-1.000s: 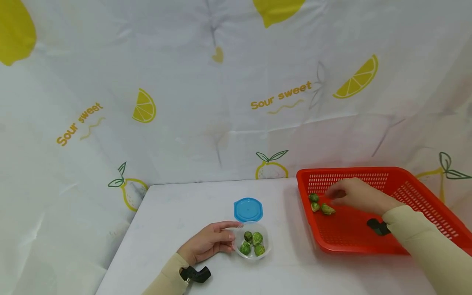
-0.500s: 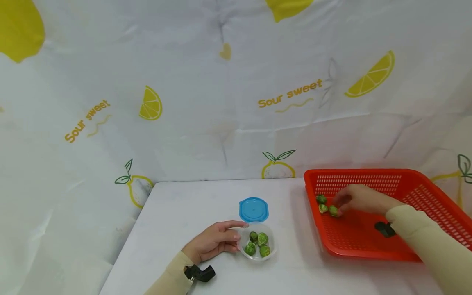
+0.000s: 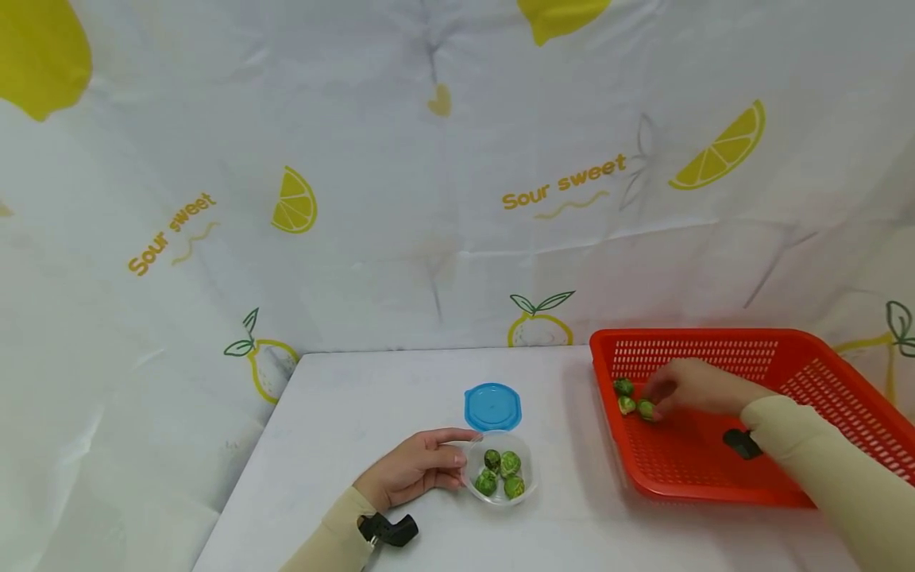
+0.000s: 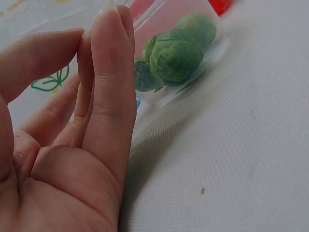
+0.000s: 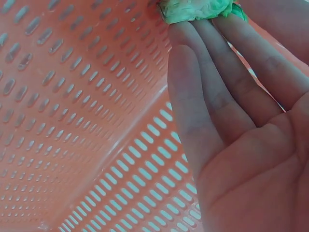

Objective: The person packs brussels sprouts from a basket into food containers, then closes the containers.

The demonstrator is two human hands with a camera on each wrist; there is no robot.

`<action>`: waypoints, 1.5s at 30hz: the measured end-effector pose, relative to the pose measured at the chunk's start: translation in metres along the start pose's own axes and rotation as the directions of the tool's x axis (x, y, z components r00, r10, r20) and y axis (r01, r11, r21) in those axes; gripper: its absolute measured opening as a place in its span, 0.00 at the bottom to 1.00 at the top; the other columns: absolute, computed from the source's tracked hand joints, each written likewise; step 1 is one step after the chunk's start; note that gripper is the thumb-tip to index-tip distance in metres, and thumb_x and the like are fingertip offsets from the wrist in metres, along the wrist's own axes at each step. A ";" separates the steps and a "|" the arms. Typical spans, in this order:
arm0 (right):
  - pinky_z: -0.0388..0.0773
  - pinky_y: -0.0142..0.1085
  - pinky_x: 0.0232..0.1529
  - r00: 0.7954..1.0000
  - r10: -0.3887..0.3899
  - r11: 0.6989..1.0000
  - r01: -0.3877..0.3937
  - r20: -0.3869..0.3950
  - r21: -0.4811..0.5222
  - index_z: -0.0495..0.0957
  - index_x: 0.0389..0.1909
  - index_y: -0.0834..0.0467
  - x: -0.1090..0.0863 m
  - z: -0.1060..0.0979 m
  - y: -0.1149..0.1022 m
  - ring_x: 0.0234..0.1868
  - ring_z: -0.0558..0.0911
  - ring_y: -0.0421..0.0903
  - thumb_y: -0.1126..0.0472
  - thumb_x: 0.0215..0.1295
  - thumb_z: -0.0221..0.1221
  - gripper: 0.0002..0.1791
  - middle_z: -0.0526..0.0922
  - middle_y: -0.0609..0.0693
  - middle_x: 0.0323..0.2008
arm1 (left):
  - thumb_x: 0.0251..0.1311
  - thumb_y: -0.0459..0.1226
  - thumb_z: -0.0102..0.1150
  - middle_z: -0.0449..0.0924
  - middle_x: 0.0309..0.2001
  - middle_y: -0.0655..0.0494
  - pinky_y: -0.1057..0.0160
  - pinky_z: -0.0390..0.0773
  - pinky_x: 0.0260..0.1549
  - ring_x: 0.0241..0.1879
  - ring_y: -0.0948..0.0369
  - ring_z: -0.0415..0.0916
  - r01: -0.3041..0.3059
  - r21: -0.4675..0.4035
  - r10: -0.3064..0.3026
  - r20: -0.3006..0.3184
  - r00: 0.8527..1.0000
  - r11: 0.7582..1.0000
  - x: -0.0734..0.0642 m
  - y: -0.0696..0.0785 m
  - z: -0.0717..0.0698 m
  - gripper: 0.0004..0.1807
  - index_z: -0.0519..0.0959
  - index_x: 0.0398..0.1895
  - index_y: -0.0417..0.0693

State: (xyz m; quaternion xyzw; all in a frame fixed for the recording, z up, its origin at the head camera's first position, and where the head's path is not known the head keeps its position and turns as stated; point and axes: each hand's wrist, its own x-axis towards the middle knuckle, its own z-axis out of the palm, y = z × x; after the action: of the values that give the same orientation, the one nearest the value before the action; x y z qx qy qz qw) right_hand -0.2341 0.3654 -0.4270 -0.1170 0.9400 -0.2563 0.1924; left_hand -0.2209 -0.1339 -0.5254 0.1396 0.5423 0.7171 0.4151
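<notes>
Left hand [image 3: 415, 469] pinched a tub [image 3: 527, 462], likely steadying it; right hand [image 3: 695, 386], a sprout [image 3: 646, 410] near the basket's left edge [image 3: 608, 394].

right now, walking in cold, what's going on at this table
A person's right hand is in the red perforated plastic basket, fingertips closed on a small round green sprout. Two other sprouts lie beside it, near the basket's left wall. The left hand holds the side of a clear round plastic bowl with four sprouts inside, on the white table. The bowl is uncovered; a flat blue plastic lid lies just beyond it.
</notes>
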 end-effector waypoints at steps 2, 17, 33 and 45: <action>0.90 0.46 0.50 1.000 -0.005 1.000 0.005 0.000 -0.004 0.90 0.52 0.60 0.001 -0.001 -0.002 0.45 0.86 0.46 0.59 0.62 0.76 0.18 0.91 0.48 0.44 | 0.77 0.34 0.62 0.88 0.39 0.55 0.67 0.90 0.48 0.40 0.65 0.88 -0.001 0.000 0.001 0.001 1.000 1.000 0.001 0.001 0.000 0.31 0.70 0.80 0.45; 0.91 0.46 0.50 1.000 -0.002 1.000 0.002 -0.010 0.012 0.89 0.52 0.60 0.007 0.005 0.001 0.46 0.86 0.47 0.64 0.62 0.75 0.17 0.90 0.50 0.47 | 0.78 0.35 0.62 0.88 0.39 0.56 0.68 0.90 0.47 0.40 0.66 0.88 0.006 0.006 -0.006 0.008 1.000 1.000 0.003 -0.002 -0.003 0.30 0.70 0.80 0.46; 0.91 0.47 0.50 0.999 0.008 1.000 -0.009 -0.034 -0.027 0.89 0.52 0.60 -0.003 -0.004 -0.002 0.46 0.86 0.47 0.62 0.63 0.75 0.17 0.91 0.48 0.45 | 0.77 0.36 0.63 0.87 0.40 0.55 0.68 0.90 0.47 0.40 0.65 0.88 0.017 -0.005 -0.017 0.004 1.000 1.000 0.002 -0.003 -0.004 0.31 0.69 0.81 0.46; 0.91 0.44 0.47 0.995 0.019 0.997 -0.026 -0.103 -0.067 0.90 0.53 0.55 -0.035 -0.013 -0.027 0.46 0.85 0.46 0.54 0.63 0.77 0.19 0.90 0.45 0.46 | 0.76 0.37 0.64 0.88 0.40 0.55 0.67 0.90 0.47 0.40 0.64 0.88 0.012 -0.002 -0.012 0.012 1.000 1.000 0.002 -0.002 -0.003 0.32 0.69 0.81 0.46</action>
State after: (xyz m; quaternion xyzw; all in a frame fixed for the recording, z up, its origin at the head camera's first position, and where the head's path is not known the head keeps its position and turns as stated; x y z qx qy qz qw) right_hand -0.2052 0.3599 -0.3917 -0.0997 0.9581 -0.2274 0.1427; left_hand -0.2229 -0.1343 -0.5283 0.1399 0.5398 0.7143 0.4228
